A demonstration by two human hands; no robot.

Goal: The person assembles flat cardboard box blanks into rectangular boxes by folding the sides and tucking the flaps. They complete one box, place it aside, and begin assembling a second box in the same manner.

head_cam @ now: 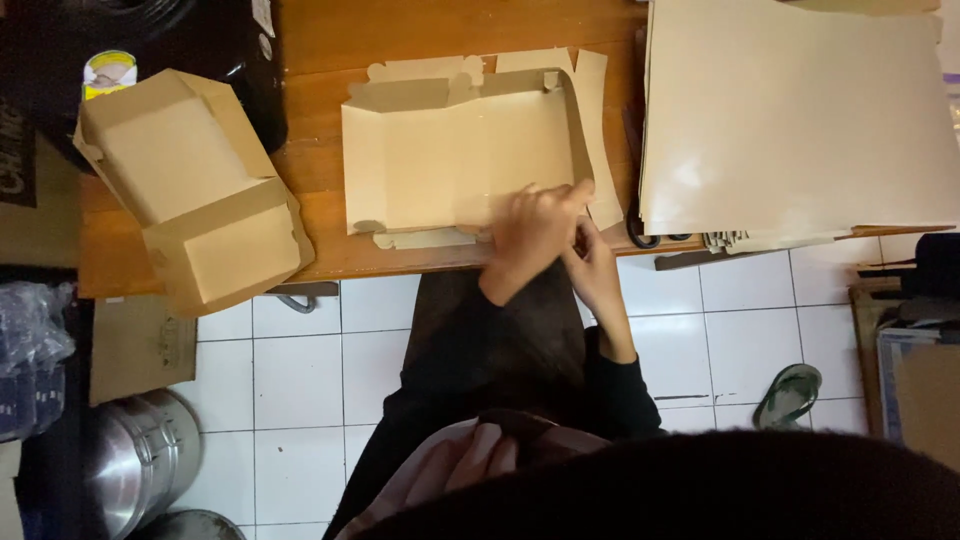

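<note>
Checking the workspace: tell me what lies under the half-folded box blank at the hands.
The box blank lies on the wooden table, whose bare top shows around it. Whatever is beneath the cardboard and both hands is covered.

folded box (195,190) left on wooden table (320,40) | sheet stack (790,110) right | sandal (788,395) on tiles

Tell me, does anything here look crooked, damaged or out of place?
Nothing looks damaged. The finished box lies tilted, overhanging the wooden table at its left corner. A green sandal lies alone on the tiled floor. Both hands press the half-folded box.
</note>
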